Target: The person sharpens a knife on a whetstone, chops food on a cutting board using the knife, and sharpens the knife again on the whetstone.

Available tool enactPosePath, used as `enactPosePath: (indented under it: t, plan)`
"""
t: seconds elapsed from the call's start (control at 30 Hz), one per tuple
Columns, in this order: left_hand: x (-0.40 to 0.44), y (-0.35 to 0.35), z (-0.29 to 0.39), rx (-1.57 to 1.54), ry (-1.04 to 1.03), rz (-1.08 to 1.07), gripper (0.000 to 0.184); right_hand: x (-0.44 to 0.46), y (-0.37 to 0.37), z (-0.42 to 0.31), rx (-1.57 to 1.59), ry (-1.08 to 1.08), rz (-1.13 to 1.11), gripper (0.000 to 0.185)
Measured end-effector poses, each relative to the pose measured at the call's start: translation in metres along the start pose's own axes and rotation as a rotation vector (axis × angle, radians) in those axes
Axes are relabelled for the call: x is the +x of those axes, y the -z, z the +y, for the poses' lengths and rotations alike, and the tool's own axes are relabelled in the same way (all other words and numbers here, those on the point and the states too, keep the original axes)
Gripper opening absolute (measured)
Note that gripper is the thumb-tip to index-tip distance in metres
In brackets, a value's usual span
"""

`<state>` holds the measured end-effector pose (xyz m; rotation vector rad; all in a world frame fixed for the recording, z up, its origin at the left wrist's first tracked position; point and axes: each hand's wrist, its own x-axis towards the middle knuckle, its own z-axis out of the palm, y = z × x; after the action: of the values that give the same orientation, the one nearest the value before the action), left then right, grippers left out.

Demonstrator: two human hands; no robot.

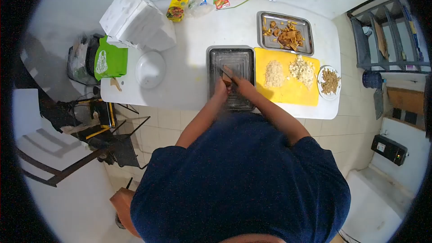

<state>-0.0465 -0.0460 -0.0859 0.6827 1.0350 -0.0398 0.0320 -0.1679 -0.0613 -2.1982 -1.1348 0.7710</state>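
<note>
Over a dark metal tray (215,58), my two hands are close together. My right hand (244,88) is closed round the handle of a knife (226,73), whose blade points up and to the left. A brown piece of food (228,72) lies against the blade. My left hand (221,89) is closed low on that piece, just left of the knife. Right of the tray, a yellow cutting board (283,94) bears a pale chopped heap (274,74) and a whiter chopped heap (302,70).
A second metal tray (262,40) holds brown pieces. At the right edge stands a plate (322,91) of brown bits. An empty-looking clear bowl (150,69), green bag (112,58), white box (130,20) and yellow packet (178,6) are on the left and back.
</note>
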Motion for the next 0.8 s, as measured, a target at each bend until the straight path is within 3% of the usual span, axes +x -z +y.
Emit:
enactPosePath:
  t: [0.13, 0.27, 0.33, 0.43, 0.53, 0.63, 0.73, 0.8]
  plan:
    - [-0.011, -0.009, 0.005, -0.054, 0.039, 0.034, 0.044, -0.044, 0.034, -0.002, 0.242, 0.090, -0.024, 0.048]
    - [0.005, 0.009, -0.008, -0.101, -0.023, -0.098, 0.042, -0.078, 0.086, -0.014, 0.189, -0.129, -0.251, 0.051]
    - [0.006, 0.007, -0.007, -0.038, -0.035, -0.042, 0.042, -0.077, 0.094, -0.008, 0.187, -0.203, -0.307, 0.051]
    - [-0.001, 0.004, -0.006, 0.038, -0.033, -0.046, 0.044, -0.048, 0.070, -0.002, 0.172, -0.123, -0.059, 0.053]
    - [-0.004, -0.002, -0.003, 0.036, -0.026, -0.046, 0.046, -0.011, 0.036, 0.008, 0.138, -0.077, 0.000, 0.054]
    - [-0.003, -0.005, -0.001, 0.014, -0.034, -0.049, 0.047, -0.007, 0.033, -0.009, 0.180, -0.192, -0.092, 0.056]
    - [-0.005, -0.011, -0.001, -0.027, -0.065, -0.028, 0.046, -0.036, 0.036, -0.014, 0.195, -0.052, 0.019, 0.058]
    - [-0.006, -0.009, -0.004, -0.061, -0.061, 0.013, 0.045, -0.063, 0.065, -0.030, 0.325, -0.292, -0.208, 0.058]
